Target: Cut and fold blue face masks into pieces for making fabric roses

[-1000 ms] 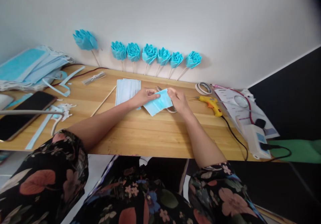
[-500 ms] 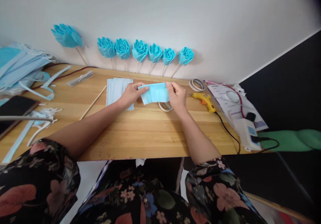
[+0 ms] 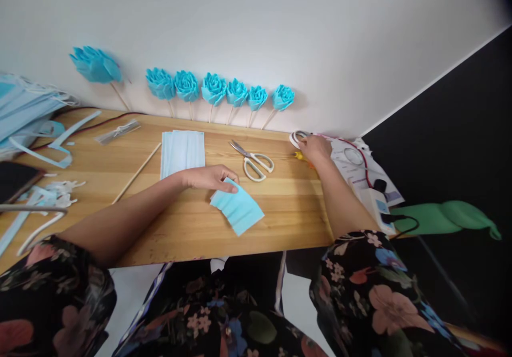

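Head cam: L hand pinching blue fabric pc by upper end, over worktop; R hand partly covering tape roll, grip unclear. Pc prob. weighing little, bending softly; edges suiting pinch.

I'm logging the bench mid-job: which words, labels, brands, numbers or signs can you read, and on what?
No text can be read.
Printed sheet: marks too small and blurred to read.
White socket block: blue panel, any lettering too blurred to read.

Free tabletop right of blue sheet, scissors and flowers blocking behind
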The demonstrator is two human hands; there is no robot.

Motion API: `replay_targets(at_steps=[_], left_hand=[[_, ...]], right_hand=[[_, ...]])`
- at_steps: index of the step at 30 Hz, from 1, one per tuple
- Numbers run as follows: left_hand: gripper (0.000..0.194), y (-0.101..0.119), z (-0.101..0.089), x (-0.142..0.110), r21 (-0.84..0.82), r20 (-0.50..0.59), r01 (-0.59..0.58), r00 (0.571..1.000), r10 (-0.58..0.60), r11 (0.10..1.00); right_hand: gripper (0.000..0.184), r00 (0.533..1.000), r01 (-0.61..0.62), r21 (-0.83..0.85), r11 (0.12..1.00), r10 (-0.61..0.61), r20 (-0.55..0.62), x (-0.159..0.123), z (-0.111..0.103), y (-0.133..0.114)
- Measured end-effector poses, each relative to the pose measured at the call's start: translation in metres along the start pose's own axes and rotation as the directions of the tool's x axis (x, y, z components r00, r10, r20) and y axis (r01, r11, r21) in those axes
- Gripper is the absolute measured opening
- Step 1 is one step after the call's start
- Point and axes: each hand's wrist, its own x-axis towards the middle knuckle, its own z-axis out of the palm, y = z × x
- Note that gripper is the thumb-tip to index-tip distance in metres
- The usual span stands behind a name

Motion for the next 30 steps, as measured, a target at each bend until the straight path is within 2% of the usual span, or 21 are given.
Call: replay_targets(at_steps=[4, 8, 10, 11, 13, 15, 16, 18, 21, 24, 27, 30], left_hand=[[0.029, -0.006, 0.0, 0.002, 0.026, -0.029, 0.005, 1.0, -0.004, 1.0], [0.026, -0.002, 0.003, 0.001, 0.0, -0.043, 0.01, 0.999, -0.01, 1.0], [0.024, -0.001, 0.004, 0.002, -0.009, -0.044, -0.008, 0.999, 0.008, 1.0], [0.024, 0.0, 0.004, 0.002, -0.014, -0.043, -0.017, 0.999, 0.016, 1.0], [0.023, 0.0, 0.004, 0.003, -0.031, -0.04, -0.031, 0.999, 0.029, 0.999], [0.022, 0.0, 0.004, 0.003, -0.046, -0.045, -0.04, 0.998, 0.037, 0.998], [0.022, -0.001, 0.005, 0.003, -0.048, -0.05, -0.04, 0.998, 0.038, 0.998], [0.022, -0.001, 0.005, 0.003, -0.04, -0.056, -0.035, 0.998, 0.033, 0.999], [0.023, -0.003, 0.004, 0.003, -0.026, -0.041, -0.023, 0.999, 0.022, 0.999], [0.023, -0.005, 0.003, 0.004, -0.033, -0.017, -0.021, 1.0, 0.02, 0.999], [0.022, -0.004, 0.003, 0.004, -0.048, -0.017, -0.01, 1.0, 0.009, 0.999], [0.023, -0.004, 0.003, 0.004, -0.056, -0.031, -0.019, 0.999, 0.017, 0.998]], right_hand=[[0.028, 0.999, -0.028, 0.038, 0.999, 0.029, -0.019, 0.001, 0.006, 0.003], [0.024, 0.992, 0.006, 0.108, 0.994, 0.008, -0.124, -0.005, -0.006, 0.002], [0.023, 0.97, 0.121, 0.334, 0.935, -0.04, -0.24, -0.013, -0.013, -0.005], [0.024, 0.962, 0.188, 0.493, 0.849, -0.058, -0.267, -0.018, -0.016, -0.011], [0.029, 0.96, 0.277, 0.777, 0.565, -0.121, -0.254, -0.029, -0.019, -0.028], [0.036, 0.967, 0.227, 0.93, 0.288, -0.18, -0.181, -0.037, -0.019, -0.045], [0.038, 0.97, 0.179, 0.967, 0.183, -0.199, -0.142, -0.04, -0.018, -0.053], [0.041, 0.974, 0.108, 0.993, 0.053, -0.203, -0.096, -0.044, -0.014, -0.065], [0.042, 0.984, 0.123, 0.992, 0.008, -0.134, -0.121, -0.048, -0.005, -0.074], [0.037, 0.975, 0.215, 0.974, 0.065, -0.065, -0.211, -0.052, 0.003, -0.077], [0.031, 0.96, 0.277, 0.955, 0.107, -0.057, -0.272, -0.059, 0.005, -0.079], [0.033, 0.97, 0.239, 0.97, 0.041, -0.058, -0.237, -0.065, -0.001, -0.082]])
